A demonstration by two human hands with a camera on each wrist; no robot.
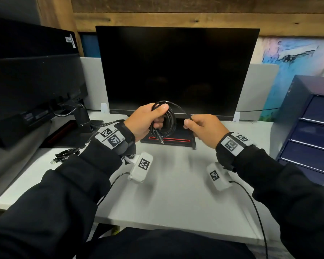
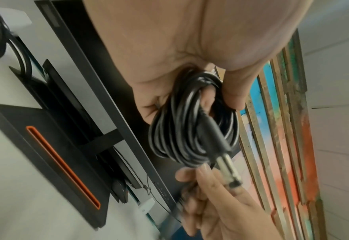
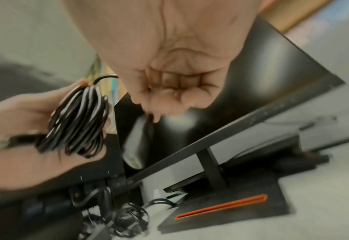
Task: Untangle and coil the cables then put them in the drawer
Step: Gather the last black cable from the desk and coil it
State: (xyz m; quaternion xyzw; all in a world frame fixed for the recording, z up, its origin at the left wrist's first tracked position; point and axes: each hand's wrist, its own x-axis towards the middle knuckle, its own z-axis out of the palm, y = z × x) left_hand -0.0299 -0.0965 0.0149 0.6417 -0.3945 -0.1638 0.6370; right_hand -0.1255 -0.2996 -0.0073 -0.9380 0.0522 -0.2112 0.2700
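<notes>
My left hand grips a black cable wound into a coil above the desk, in front of the monitor; the coil hangs from thumb and fingers. A metal plug dangles below the coil and shows large in the left wrist view as the plug. My right hand pinches the free end of the same cable, which arcs over from the coil's top. In the right wrist view the coil sits left of the curled right fingers. A second, tangled black USB cable lies on the desk at the left.
A dark monitor on a black stand with an orange slot fills the desk's back. A blue drawer unit stands at the right, drawers closed. Another monitor and its arm sit at the left. White desk spreads below my hands.
</notes>
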